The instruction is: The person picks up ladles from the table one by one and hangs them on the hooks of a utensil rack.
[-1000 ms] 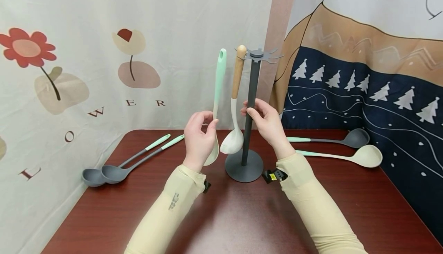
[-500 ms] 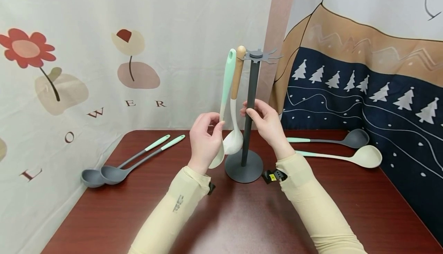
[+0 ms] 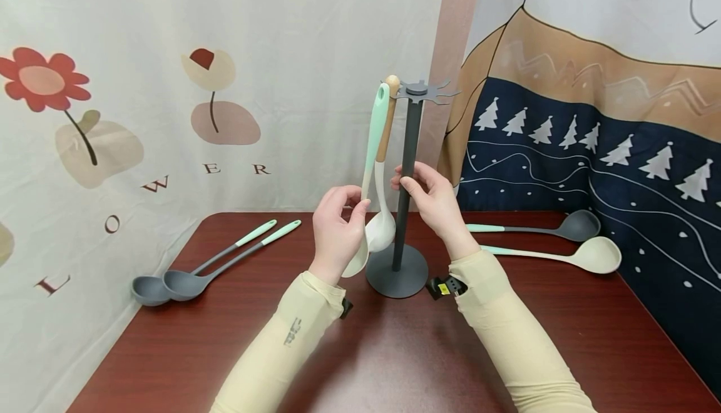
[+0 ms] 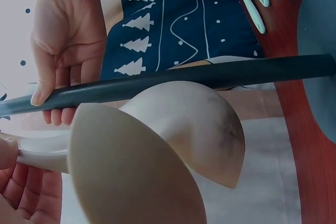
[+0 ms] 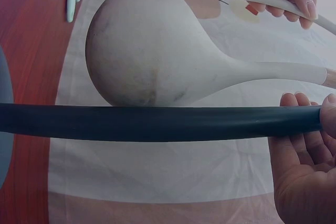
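Note:
My left hand (image 3: 339,231) pinches the cream neck of a ladle with a mint-green handle (image 3: 376,126), held nearly upright. Its handle end, with a hole in it, is beside the grey hooked top (image 3: 418,91) of a utensil stand. A white ladle with a wooden handle (image 3: 380,230) hangs from that top, partly behind the mint handle. My right hand (image 3: 432,203) grips the stand's dark post (image 3: 410,141), thumb in front. In the left wrist view the cream bowl (image 4: 126,171) overlaps the white bowl (image 4: 199,124). The right wrist view shows the white bowl (image 5: 147,40) alongside the post.
Two grey ladles (image 3: 188,283) with mint handles lie on the table's left side. To the right lie a dark grey ladle (image 3: 580,225) and a cream ladle (image 3: 597,254). The stand's round base (image 3: 397,285) rests on the brown table (image 3: 388,363), with printed cloth behind.
My left hand has moved right with the mint-handled ladle, bringing it from apart to overlapping the wooden-handled ladle, then slightly lower. My right hand stays on the post.

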{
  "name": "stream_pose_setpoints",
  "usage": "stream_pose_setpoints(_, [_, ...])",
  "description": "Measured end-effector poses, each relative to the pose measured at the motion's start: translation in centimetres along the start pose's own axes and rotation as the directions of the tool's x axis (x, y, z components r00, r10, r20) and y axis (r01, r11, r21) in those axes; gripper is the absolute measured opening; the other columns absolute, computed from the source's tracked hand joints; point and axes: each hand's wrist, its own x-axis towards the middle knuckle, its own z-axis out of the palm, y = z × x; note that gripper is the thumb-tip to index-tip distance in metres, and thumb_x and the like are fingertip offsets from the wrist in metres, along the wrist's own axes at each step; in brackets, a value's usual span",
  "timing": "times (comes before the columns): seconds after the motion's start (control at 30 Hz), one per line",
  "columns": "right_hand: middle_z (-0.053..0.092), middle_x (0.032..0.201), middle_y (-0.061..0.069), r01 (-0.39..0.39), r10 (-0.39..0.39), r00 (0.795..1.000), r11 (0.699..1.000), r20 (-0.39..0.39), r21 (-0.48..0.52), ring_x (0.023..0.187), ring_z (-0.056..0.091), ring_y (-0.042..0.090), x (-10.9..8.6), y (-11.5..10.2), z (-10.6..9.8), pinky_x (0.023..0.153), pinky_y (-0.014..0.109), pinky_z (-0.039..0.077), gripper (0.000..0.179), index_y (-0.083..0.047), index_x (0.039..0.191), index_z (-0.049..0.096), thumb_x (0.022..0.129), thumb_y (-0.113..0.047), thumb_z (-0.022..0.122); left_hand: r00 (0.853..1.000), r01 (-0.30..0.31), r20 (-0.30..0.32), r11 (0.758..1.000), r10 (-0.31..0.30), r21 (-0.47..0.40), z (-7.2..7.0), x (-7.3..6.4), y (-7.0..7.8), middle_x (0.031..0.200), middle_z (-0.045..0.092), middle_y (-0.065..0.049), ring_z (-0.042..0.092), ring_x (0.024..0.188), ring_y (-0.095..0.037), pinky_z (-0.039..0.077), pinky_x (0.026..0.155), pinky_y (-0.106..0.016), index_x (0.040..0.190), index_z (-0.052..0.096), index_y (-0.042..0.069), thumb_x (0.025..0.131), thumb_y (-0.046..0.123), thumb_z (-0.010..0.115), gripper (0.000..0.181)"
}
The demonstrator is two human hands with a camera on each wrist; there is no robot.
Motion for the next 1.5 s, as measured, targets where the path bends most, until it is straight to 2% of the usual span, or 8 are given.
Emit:
stream_pose_setpoints(0.47, [0.071,0.103,0.016,0.002,-0.002,1.0,1.0,0.007,0.011,0.098,0.069,0.025,0.1,0.0,-0.1,0.098,0.037,0.049,0.023,-0.001,0.119,0.064,0.1,-0.012,0.061,0.999,0.013,0.042,1.0,-0.013,-0.01,0.7,-0.3,0.3,0.089,0.064,-0.009,0.062,0.08,-0.02,0.056,0.064,-0.032,0.093,0.07,0.001,0.087,-0.001,0.073,0.008])
stream_pose_setpoints(1.03, [0.071,0.105,0.014,-0.014,0.015,1.0,1.0,0.021,-0.028,0.1,0.068,0.024,0.1,0.0,-0.2,0.1,0.039,0.048,0.024,-0.003,0.121,0.064,0.1,-0.016,0.06,0.997,0.005,0.083,0.999,-0.007,0.033,0.8,-0.9,1.0,0.09,0.064,-0.008,0.059,0.077,-0.017,0.053,0.063,-0.03,0.095,0.07,0.003,0.087,0.002,0.073,0.008])
stream_pose_setpoints(1.3, [0.07,0.105,0.015,-0.034,0.035,0.998,0.999,0.049,-0.02,0.101,0.068,0.024,0.1,-0.4,-0.5,0.099,0.04,0.048,0.025,-0.002,0.122,0.063,0.1,-0.015,0.06,0.996,0.025,0.086,1.0,-0.026,0.015,1.1,-1.0,1.4,0.089,0.064,-0.008,0.059,0.077,-0.018,0.053,0.064,-0.029,0.093,0.069,0.003,0.087,0.001,0.073,0.007])
stream_pose_setpoints(1.5, [0.069,0.108,0.017,-0.043,0.042,0.994,0.999,0.104,0.009,0.102,0.067,0.025,0.4,-0.3,-0.9,0.101,0.04,0.047,0.026,0.0,0.123,0.062,0.101,-0.013,0.059,0.994,0.044,0.099,0.999,-0.046,0.021,1.2,-1.0,1.4,0.091,0.064,-0.008,0.059,0.08,-0.019,0.053,0.066,-0.031,0.095,0.069,0.002,0.088,0.001,0.072,0.008])
